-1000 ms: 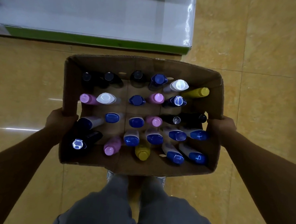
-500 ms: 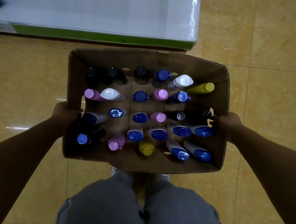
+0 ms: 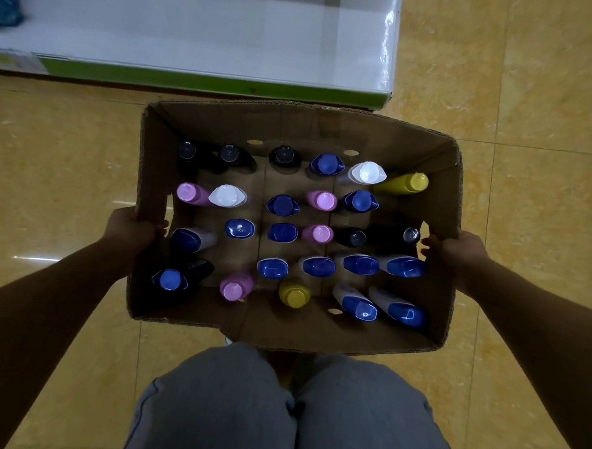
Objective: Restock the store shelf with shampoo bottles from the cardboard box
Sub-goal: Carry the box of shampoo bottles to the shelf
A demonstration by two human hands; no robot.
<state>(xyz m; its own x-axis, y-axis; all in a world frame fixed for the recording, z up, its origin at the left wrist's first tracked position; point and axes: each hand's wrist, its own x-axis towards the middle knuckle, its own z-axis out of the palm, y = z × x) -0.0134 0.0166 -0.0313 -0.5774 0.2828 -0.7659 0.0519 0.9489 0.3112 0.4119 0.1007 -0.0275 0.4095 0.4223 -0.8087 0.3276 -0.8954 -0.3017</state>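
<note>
The head view looks straight down into an open brown cardboard box (image 3: 327, 130) that we hold up at both short ends, over a yellow tiled floor (image 3: 550, 117). Our left hand (image 3: 133, 229) grips the left wall through a cut-out, fingertips curled inside; our right hand (image 3: 454, 253) grips the right wall the same way.

Inside stand the shampoo bottles, seen mostly as caps. We count about twenty-five:
- twelve with blue caps, such as the blue-capped bottle (image 3: 272, 268) near the middle
- five black-capped bottles — three along the far wall, like the one at (image 3: 284, 155), and two on the right
- four pink bottles, one pink bottle (image 3: 236, 288) by the near wall
- two white-capped bottles, one white cap (image 3: 367, 173) at the far right
- two yellow bottles, one yellow bottle (image 3: 404, 183) leaning against the right wall, one (image 3: 294, 294) upright near us

Several bottles tilt, so their bodies hide the box bottom, and the dark ones blend into shadow — the count there is uncertain.

Beyond the box lies the white store shelf with a green front edge (image 3: 209, 82), close to the box's far wall. A blue object (image 3: 4, 6) sits at its far left, cut off and blurred. Our grey trouser legs (image 3: 278, 412) fill the bottom of the picture.
</note>
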